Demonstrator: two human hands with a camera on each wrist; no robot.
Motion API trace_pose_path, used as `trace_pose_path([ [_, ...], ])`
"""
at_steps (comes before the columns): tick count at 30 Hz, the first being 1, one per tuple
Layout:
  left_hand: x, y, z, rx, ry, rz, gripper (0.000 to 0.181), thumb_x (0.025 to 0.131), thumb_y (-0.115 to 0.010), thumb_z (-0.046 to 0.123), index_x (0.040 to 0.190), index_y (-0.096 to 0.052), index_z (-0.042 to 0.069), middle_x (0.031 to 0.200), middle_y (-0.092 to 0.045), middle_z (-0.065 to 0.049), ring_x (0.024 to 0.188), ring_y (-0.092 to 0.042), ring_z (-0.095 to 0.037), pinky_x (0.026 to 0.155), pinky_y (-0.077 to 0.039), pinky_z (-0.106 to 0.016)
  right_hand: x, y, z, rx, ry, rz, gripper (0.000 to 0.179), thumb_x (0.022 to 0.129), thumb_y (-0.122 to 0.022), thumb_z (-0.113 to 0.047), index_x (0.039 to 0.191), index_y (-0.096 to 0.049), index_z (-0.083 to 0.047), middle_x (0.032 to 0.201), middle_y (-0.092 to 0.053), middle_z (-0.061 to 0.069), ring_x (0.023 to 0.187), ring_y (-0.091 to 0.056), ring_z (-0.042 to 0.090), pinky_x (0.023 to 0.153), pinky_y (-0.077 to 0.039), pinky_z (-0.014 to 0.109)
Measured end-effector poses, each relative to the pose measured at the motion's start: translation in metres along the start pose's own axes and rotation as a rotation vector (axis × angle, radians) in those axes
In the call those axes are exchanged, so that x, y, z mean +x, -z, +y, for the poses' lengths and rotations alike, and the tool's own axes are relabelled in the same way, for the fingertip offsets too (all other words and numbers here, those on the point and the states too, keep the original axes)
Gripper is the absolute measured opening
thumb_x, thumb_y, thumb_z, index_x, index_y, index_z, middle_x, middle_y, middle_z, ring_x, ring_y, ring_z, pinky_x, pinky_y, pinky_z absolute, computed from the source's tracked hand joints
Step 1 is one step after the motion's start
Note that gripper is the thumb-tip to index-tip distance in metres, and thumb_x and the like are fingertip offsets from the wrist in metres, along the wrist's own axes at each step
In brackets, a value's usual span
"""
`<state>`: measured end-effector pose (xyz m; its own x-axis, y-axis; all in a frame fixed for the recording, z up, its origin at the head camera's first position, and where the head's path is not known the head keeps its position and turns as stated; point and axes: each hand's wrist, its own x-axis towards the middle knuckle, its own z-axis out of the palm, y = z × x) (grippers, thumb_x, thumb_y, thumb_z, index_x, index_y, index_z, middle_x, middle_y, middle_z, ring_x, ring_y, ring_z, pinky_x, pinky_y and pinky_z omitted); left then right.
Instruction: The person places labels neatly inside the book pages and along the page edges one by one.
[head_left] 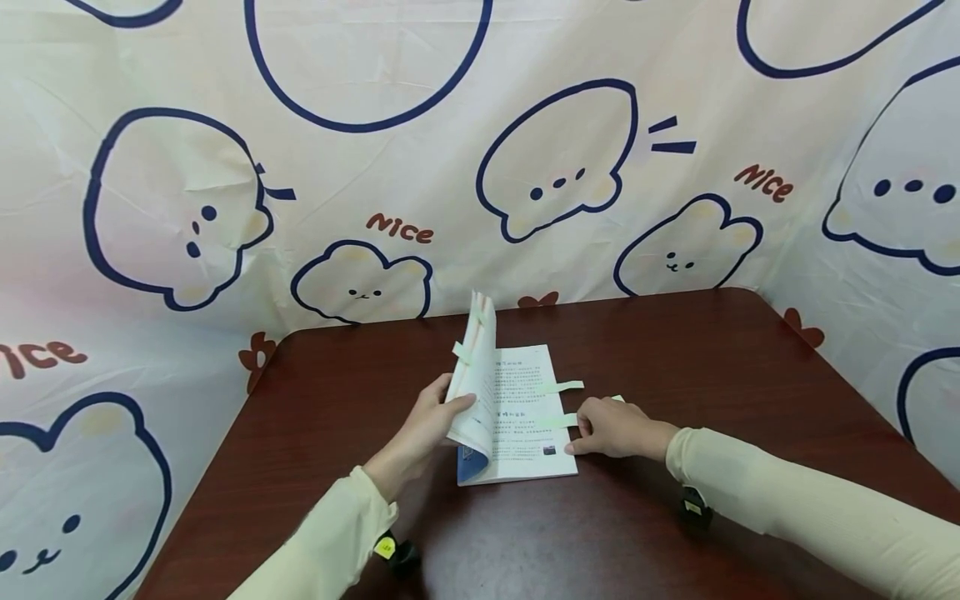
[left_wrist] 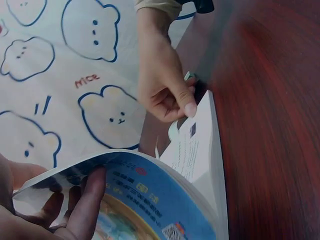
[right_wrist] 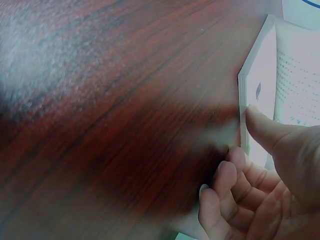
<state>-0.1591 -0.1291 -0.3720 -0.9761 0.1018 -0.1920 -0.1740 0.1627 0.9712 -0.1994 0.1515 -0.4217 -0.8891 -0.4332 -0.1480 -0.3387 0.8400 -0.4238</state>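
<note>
An open book (head_left: 525, 425) with printed pages lies on the brown table. My left hand (head_left: 427, 425) grips the raised left-hand stack of pages, thumb on the page side, fingers behind against the blue illustrated cover (left_wrist: 145, 200). At the book's right edge is my right hand (head_left: 618, 427), its thumb on the page margin near a small picture and its other fingers curled at the edge. Pale green sticky tabs (head_left: 564, 387) stick out from the right-hand page; the lower one reaches the right fingers. Another tab (head_left: 462, 353) juts from the raised pages.
The brown table (head_left: 337, 400) runs back to a cloth backdrop (head_left: 450, 183) printed with cartoon figures, which also closes off both sides. A pale green piece (head_left: 618, 398) shows just beyond the right hand. A dark device (head_left: 695, 507) hangs below the right sleeve.
</note>
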Motion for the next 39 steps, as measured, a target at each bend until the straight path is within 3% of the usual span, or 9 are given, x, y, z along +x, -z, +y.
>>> trace_pose_path([
  [11,0.012,-0.041,-0.006,0.079,-0.003,-0.100,0.041,0.101,-0.054,0.013,0.140,-0.048,0.000,0.119,-0.060,-0.026,0.097,-0.070,-0.034,0.073,-0.061,-0.044,0.001,-0.001,0.001,0.006,0.009,-0.008,0.044,0.085,-0.080,-0.039,0.058,-0.053,-0.018,0.052,-0.042,-0.008,0.050,-0.040,0.008,0.049,-0.029,0.025],
  [15,0.014,-0.053,-0.009,0.164,0.007,-0.062,0.037,0.095,-0.063,0.015,0.129,-0.057,0.001,0.107,-0.062,-0.017,0.090,-0.066,-0.025,0.069,-0.061,-0.041,0.001,-0.001,0.002,0.012,0.009,-0.003,0.044,0.085,-0.081,-0.039,0.058,-0.053,-0.018,0.052,-0.043,-0.008,0.050,-0.041,0.009,0.049,-0.030,0.025],
  [18,0.015,-0.060,-0.012,0.208,0.007,-0.039,0.027,0.091,-0.067,0.018,0.113,-0.063,0.002,0.098,-0.061,-0.010,0.085,-0.061,-0.018,0.063,-0.060,-0.038,0.002,-0.001,0.002,0.011,0.017,0.001,0.044,0.084,-0.081,-0.040,0.058,-0.053,-0.018,0.052,-0.043,-0.009,0.050,-0.043,0.008,0.049,-0.031,0.025],
  [23,0.019,-0.069,-0.016,0.248,-0.039,-0.068,0.016,0.093,-0.066,0.020,0.094,-0.060,0.005,0.085,-0.056,-0.003,0.072,-0.053,-0.014,0.055,-0.050,-0.028,0.001,0.000,0.004,0.017,0.023,-0.002,0.042,0.084,-0.082,-0.040,0.058,-0.055,-0.018,0.052,-0.046,-0.009,0.051,-0.045,0.008,0.049,-0.033,0.025],
  [27,0.022,-0.079,-0.020,0.255,-0.035,-0.082,0.015,0.093,-0.066,0.022,0.094,-0.057,0.010,0.080,-0.053,0.000,0.063,-0.049,-0.013,0.055,-0.045,-0.027,0.001,0.001,0.005,0.040,0.038,-0.007,0.042,0.084,-0.081,-0.040,0.059,-0.056,-0.018,0.053,-0.046,-0.009,0.051,-0.045,0.008,0.049,-0.033,0.025],
  [31,0.025,-0.088,-0.024,0.272,-0.045,-0.082,0.015,0.091,-0.066,0.021,0.095,-0.055,0.011,0.079,-0.051,0.000,0.061,-0.048,-0.013,0.057,-0.042,-0.027,0.001,0.003,0.008,0.093,0.104,-0.018,0.040,0.085,-0.081,-0.037,0.061,-0.056,-0.016,0.054,-0.045,-0.011,0.050,-0.043,0.006,0.049,-0.034,0.023],
  [35,0.028,-0.096,-0.029,0.360,-0.071,-0.031,0.014,0.087,-0.067,0.022,0.092,-0.056,0.014,0.082,-0.054,0.001,0.069,-0.050,-0.012,0.062,-0.040,-0.026,0.002,0.007,0.012,0.165,0.160,-0.040,0.038,0.086,-0.080,-0.031,0.062,-0.057,-0.012,0.054,-0.045,-0.011,0.049,-0.042,0.004,0.050,-0.035,0.020],
  [39,0.031,-0.103,-0.031,0.487,-0.078,0.015,0.016,0.086,-0.067,0.028,0.092,-0.058,0.017,0.084,-0.056,0.003,0.073,-0.052,-0.011,0.064,-0.039,-0.026,0.000,0.014,0.015,0.183,0.155,-0.053,0.036,0.086,-0.080,-0.029,0.063,-0.058,-0.012,0.054,-0.045,-0.010,0.050,-0.043,0.004,0.050,-0.036,0.020],
])
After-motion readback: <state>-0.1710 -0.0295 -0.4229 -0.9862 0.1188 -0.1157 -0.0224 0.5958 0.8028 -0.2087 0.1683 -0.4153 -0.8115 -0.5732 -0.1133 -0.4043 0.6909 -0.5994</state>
